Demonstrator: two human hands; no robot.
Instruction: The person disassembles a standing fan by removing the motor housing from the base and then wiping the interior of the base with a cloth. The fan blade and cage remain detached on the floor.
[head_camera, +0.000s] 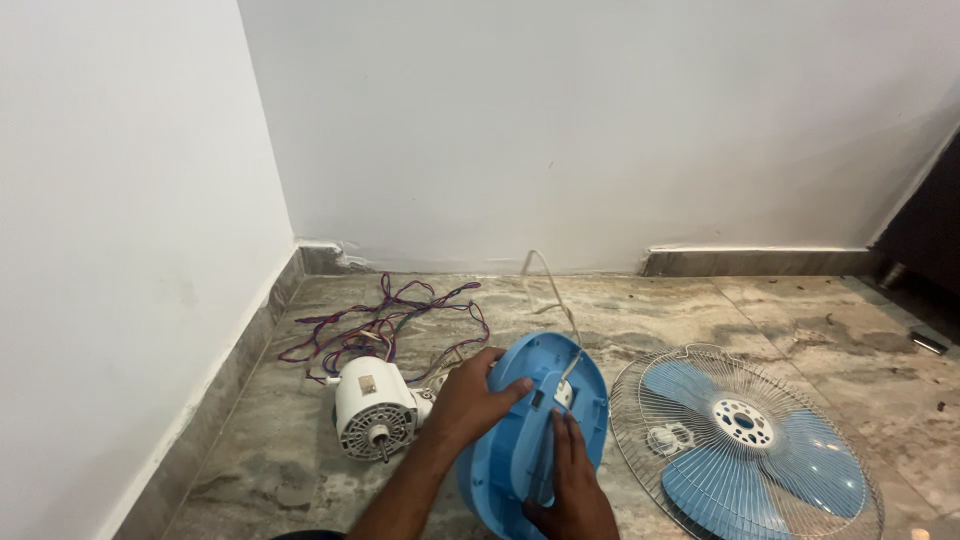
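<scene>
Head view is looking down at a marble floor (700, 310) meeting white walls in a corner. At the upper left of the floor, a tangle of red, blue and purple wires (385, 318) is lying loose, trailing down toward a white electric motor (375, 408) that is sitting on its side at lower left centre, its shaft pointing toward the camera. Just right of the motor, the left hand (468, 400) is gripping the upper left rim of a round blue fan base (520, 440), fingers curled over the edge and thumb lying on its face. The base is standing tilted at bottom centre, its hollow side facing the camera. A white cord (548, 290) is running from the base's middle up toward the wall. The right hand (575, 490) is reaching up from the bottom edge, its fingers resting flat and unclenched on the base's central channel, beside a small white part; it is touching rather than grasping. At lower right, well apart from the hands, a wire fan guard (745, 440) is lying flat on the floor with blue blades (800, 470) inside it.
</scene>
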